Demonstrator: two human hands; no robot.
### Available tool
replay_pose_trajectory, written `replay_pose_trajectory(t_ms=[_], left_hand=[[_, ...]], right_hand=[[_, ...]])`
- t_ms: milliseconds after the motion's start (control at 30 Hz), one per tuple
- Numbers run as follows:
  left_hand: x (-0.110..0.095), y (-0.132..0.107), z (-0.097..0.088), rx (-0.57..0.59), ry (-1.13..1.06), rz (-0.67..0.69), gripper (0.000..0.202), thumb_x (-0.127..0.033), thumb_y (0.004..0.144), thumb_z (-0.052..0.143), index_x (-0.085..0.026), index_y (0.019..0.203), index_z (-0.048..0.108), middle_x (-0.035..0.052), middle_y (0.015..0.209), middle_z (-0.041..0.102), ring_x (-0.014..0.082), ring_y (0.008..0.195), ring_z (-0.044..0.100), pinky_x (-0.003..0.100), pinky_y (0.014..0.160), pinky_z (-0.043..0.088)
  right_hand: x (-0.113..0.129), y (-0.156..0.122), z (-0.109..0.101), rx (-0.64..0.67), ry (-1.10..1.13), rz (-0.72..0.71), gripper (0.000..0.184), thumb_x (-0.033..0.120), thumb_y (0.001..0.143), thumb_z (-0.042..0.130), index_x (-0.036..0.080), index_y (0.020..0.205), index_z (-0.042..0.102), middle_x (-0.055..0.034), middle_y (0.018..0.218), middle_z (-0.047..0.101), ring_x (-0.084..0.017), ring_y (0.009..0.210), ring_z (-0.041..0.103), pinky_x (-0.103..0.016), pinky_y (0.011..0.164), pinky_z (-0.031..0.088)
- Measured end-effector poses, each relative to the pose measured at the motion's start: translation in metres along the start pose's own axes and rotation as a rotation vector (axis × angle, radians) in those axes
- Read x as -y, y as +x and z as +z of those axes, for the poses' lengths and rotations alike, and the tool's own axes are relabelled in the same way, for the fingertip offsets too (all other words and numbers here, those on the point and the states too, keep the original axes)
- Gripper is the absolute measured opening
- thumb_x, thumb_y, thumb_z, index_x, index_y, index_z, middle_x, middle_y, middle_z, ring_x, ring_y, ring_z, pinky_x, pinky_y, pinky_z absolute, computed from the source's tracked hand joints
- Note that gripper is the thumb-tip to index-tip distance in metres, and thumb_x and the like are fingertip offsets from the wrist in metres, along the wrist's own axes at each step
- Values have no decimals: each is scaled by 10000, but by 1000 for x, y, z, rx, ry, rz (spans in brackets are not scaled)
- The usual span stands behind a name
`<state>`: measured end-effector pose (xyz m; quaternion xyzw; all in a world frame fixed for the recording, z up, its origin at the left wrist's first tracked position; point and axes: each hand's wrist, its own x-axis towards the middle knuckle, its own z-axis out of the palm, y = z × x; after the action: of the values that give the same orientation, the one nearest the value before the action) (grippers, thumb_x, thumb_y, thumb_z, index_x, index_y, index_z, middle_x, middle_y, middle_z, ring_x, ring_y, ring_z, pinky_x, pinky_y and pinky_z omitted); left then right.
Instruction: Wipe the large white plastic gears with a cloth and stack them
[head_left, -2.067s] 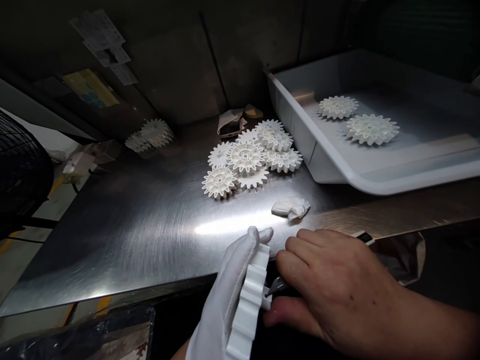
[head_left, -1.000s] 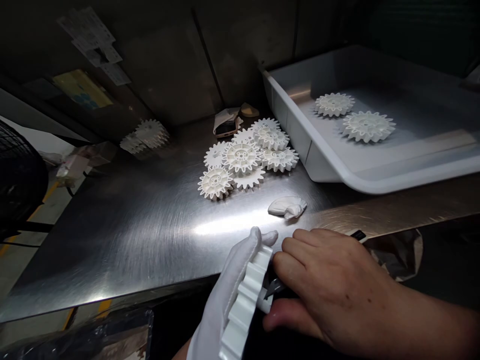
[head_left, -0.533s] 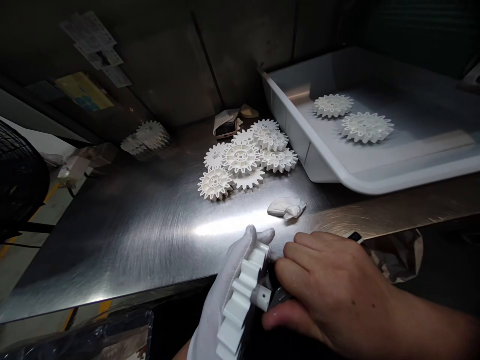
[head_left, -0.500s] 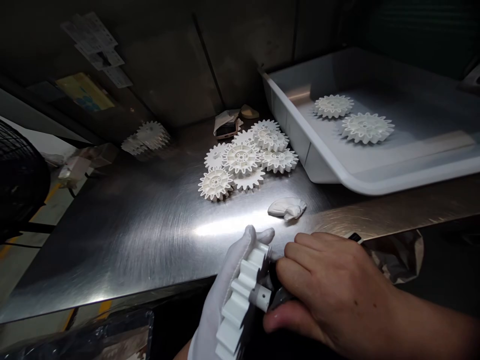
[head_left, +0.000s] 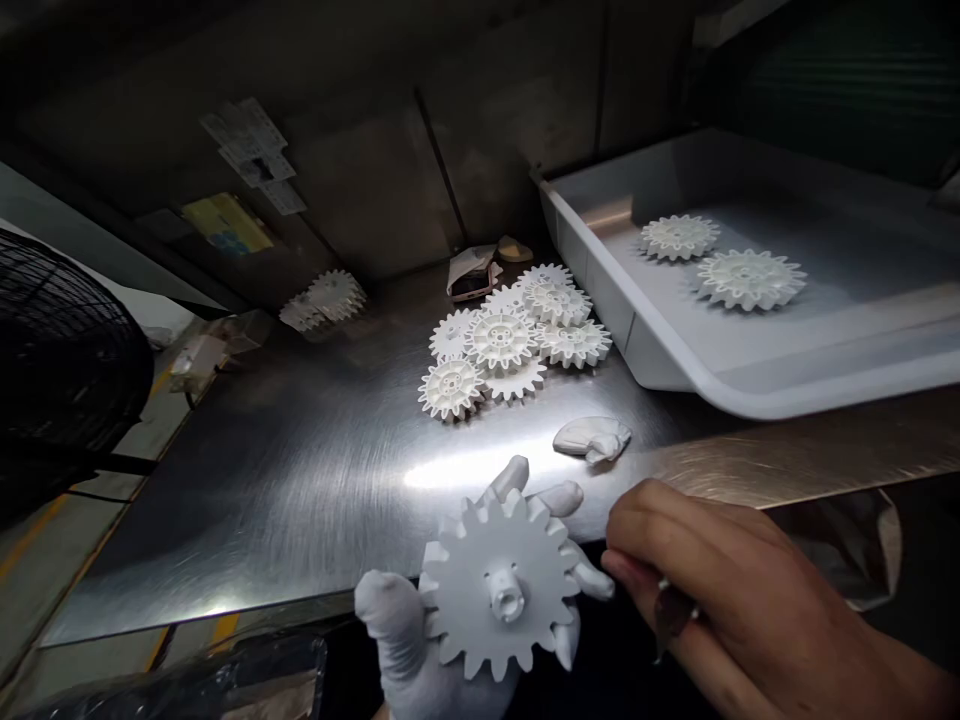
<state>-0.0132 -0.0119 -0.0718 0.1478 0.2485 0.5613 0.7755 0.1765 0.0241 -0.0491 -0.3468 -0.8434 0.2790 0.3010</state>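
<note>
1. Slip: the white gear (head_left: 476,610) rests on the gloved left grip (head_left: 427,683), fingers spread behind it rather than wrapped around its rim. A tilt or knock could, I judge, send it sliding off at the near edge of the table (head_left: 300,470).
2. Nick: the bare right grip (head_left: 742,590) is closed on a small dark tool (head_left: 673,610), too blurred to identify. If it is sharp, a careless swing could mark the gear's hub (head_left: 507,597), the glove or bare fingers.
3. The gear lies in the left grip's palm, hub facing the viewer, the thumb at one side and fingertips showing past the teeth opposite.
4. From the right grip, the gear is just to the left, apart from fingers and tool.
5. Beyond the left grip sits the gear pile (head_left: 501,340); beyond the right, the tray (head_left: 652,320).
</note>
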Motion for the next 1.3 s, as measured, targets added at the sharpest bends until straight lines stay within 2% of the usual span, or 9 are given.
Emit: replay_pose_trajectory(t_ms=[100, 233, 333, 533, 700, 967, 1067, 1167, 1300], left_hand=[[-2, -3, -1, 62, -4, 73, 880, -840, 661, 467, -230, 1290, 557, 159, 1191, 621, 383, 934, 612, 388, 558, 527], [-3, -3, 2, 129, 18, 75, 799, -759, 733, 458, -162, 1243, 604, 195, 1174, 624, 364, 865, 623, 335, 531, 488], [-7, -3, 4, 144, 45, 53, 747, -717, 760, 449, -174, 1249, 603, 190, 1189, 622, 367, 879, 622, 318, 549, 466], [-12, -2, 5, 235, 122, 7, 761, -729, 732, 440, -157, 1192, 642, 174, 1145, 633, 353, 840, 640, 267, 532, 395], [-9, 4, 2, 360, 69, 35, 768, -707, 797, 366, -164, 1315, 529, 194, 1210, 610, 332, 851, 662, 230, 493, 406], [-14, 8, 10, 359, 36, 35, 789, -710, 840, 242, -175, 1389, 429, 199, 1263, 568, 298, 803, 679, 213, 446, 438], [-26, -1, -2, 239, 449, 81, 678, -660, 838, 408, -262, 1386, 424, 103, 1360, 511, 310, 1057, 608, 355, 771, 546], [-40, -9, -17, 100, 1168, 159, 651, -444, 801, 646, -359, 1394, 391, 8, 1402, 467, 303, 1293, 419, 425, 1097, 361], [-48, -6, -15, 260, 1570, 389, 1085, -371, 640, 809, -390, 1483, 127, -7, 1462, 364, 291, 1283, 413, 427, 1139, 299]], right_hand=[[-5, -7, -1, -26, 17, 66, 409, 17, 783, 445, 220, 1135, 483, -13, 884, 557, -149, 720, 531, -277, 624, 398], [-3, -6, -6, 34, -10, 112, 172, 91, 872, 453, 220, 969, 509, -2, 819, 561, -146, 706, 544, -279, 607, 391], [0, -3, -9, 59, -26, 110, 154, 84, 864, 420, 209, 865, 510, 15, 712, 532, -135, 618, 515, -277, 558, 369], [-1, -3, -8, 15, 0, 101, 242, 47, 777, 402, 215, 913, 511, -5, 789, 571, -147, 659, 552, -273, 591, 412], [-3, -5, -5, -2, -8, 104, 234, 56, 775, 413, 224, 892, 526, -4, 758, 576, -155, 660, 573, -260, 591, 433], [-4, -7, -3, 21, -4, 130, 179, 129, 877, 448, 252, 990, 511, 21, 799, 620, -144, 674, 595, -259, 594, 443], [-5, -9, -6, -13, -36, 226, 268, 353, 916, 521, 278, 1163, 447, -4, 957, 638, -181, 820, 625, -294, 683, 479], [-5, -9, -12, 33, -39, 246, 336, 508, 919, 484, 281, 1165, 454, -16, 1005, 621, -205, 881, 612, -328, 730, 473], [-3, -4, -18, 184, 51, 221, 368, 563, 946, 372, 234, 901, 528, 1, 837, 581, -185, 769, 563, -315, 669, 410]])
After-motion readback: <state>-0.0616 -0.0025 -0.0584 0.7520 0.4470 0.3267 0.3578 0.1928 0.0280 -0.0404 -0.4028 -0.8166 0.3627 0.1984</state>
